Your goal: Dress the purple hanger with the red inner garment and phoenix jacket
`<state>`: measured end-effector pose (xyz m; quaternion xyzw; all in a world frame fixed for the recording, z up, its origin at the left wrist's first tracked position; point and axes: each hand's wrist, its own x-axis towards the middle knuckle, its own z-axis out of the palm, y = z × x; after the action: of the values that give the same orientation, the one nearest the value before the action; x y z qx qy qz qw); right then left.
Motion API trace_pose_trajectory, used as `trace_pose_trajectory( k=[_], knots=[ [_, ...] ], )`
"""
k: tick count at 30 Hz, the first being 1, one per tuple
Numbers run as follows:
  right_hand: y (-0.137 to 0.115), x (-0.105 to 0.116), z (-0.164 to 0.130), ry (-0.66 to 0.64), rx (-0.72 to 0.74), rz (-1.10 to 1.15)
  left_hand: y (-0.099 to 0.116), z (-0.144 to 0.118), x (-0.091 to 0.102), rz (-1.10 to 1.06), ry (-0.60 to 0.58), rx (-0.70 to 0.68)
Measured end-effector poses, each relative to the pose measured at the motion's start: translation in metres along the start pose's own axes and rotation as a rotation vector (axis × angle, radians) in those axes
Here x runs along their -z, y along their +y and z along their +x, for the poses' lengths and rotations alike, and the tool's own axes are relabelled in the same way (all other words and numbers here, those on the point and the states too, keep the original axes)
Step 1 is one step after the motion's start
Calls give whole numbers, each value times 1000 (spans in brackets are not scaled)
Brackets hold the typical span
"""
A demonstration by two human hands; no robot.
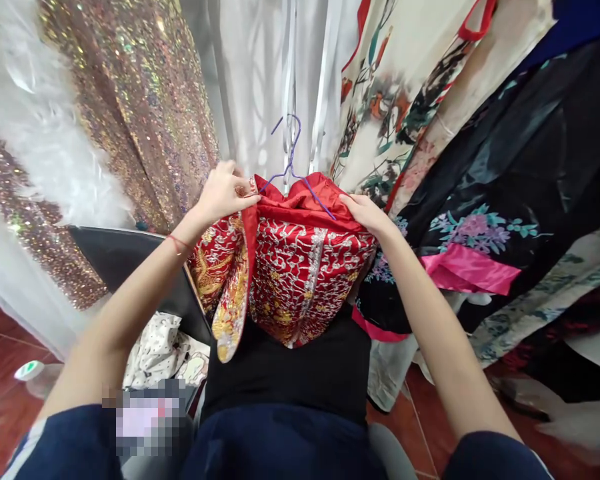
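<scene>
Drapery (253,87) — one hanger (291,164), one garment (293,270), two hands (223,191) (366,212)

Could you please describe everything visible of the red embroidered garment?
The red garment looks satiny, with dense silver and gold embroidery below a plain red, rumpled top. A gold-patterned flap hangs at its left. The left hand and right hand hold its top edge; a purple hanger lies there, hook up.
</scene>
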<state>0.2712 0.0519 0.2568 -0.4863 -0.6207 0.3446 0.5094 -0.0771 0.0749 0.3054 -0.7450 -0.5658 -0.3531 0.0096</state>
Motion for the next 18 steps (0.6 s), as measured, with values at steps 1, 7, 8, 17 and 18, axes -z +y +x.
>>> trace_pose_trajectory(
  k=[1,7,8,17,18],
  knots=[
    [4,0,2,23,1,-19,0,1,-16,-14,-12,-116],
    [19,-5,-1,59,-1,53,-13,-6,-107,-8,214,-188],
    [19,-5,-5,45,-22,93,-14,-8,-111,11,267,-176],
    [40,-5,-30,-8,-221,423,-17,-22,-70,-12,309,-166],
    [48,-8,-34,17,-197,445,-14,-24,-70,-21,316,-152]
  ],
)
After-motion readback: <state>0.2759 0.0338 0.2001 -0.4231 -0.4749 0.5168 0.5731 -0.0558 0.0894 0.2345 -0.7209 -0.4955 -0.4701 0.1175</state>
